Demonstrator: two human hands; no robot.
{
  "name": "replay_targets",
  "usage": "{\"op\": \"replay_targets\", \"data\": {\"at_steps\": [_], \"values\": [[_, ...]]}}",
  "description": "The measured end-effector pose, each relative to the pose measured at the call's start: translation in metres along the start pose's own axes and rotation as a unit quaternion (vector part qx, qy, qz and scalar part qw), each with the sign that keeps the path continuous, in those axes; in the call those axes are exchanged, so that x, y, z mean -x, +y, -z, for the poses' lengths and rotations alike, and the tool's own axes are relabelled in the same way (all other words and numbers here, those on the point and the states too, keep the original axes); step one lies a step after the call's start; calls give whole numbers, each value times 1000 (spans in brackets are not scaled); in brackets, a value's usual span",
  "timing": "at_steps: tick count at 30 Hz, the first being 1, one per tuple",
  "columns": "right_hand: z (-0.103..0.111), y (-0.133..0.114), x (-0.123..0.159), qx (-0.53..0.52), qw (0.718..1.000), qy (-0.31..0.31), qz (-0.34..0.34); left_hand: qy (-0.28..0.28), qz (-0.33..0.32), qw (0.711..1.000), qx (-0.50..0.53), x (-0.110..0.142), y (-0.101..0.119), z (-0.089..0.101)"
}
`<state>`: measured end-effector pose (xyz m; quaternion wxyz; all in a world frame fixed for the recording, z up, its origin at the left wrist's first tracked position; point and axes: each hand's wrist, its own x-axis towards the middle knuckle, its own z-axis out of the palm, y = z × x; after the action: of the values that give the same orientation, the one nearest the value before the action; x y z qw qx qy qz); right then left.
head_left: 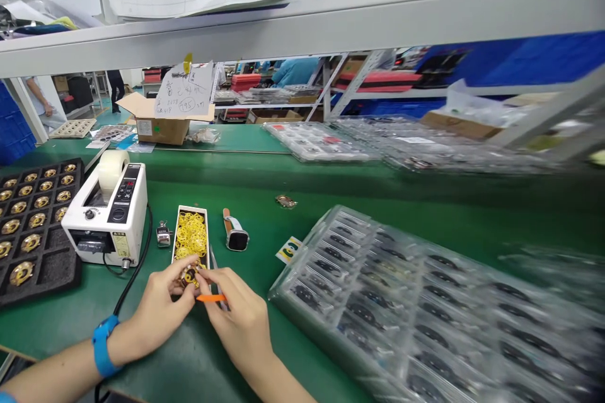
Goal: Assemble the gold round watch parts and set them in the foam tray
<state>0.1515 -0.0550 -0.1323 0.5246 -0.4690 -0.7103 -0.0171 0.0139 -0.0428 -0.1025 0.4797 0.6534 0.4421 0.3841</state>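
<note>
My left hand [161, 308] pinches a small black-and-gold round part [190, 276] between thumb and fingers, just in front of an open white box of yellow rubber bands [190, 239]. My right hand [241, 321] comes in from the other side, its fingertips against the same part. An orange plastic stick [211, 298] pokes out from under those fingers and seems held there. The hands hide most of the round part. A blue strap [104, 345] circles my left wrist.
Left of my hands are a black foam tray [33, 277] of gold round parts, a white tape dispenser [106, 211] and a tally counter [163, 234]. A smartwatch [236, 233] lies beyond. Large plastic-wrapped trays [378, 308] fill the right of the green bench. A shelf crosses above.
</note>
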Motion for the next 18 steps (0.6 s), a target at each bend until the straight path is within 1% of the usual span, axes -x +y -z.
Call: {"op": "replay_targets", "data": {"at_steps": [5, 8, 11, 14, 16, 18], "values": [[0, 2, -1, -47, 996, -30, -76, -16, -106, 989, -103, 4, -4, 0], [1, 0, -6, -84, 989, -53, -107, -20, -131, 981, -139, 5, -6, 0], [9, -2, -13, -156, 978, -73, -116, -8, -109, 984, -143, 2, -8, 3], [19, 2, -20, -222, 959, -81, -157, 24, -58, 993, -99, -4, -10, 8], [21, 9, -23, -232, 947, -93, -200, 52, -21, 997, -47, -8, -10, 13], [18, 18, -23, -193, 944, -135, -231, 78, 3, 997, 4, -12, -9, 18]]}}
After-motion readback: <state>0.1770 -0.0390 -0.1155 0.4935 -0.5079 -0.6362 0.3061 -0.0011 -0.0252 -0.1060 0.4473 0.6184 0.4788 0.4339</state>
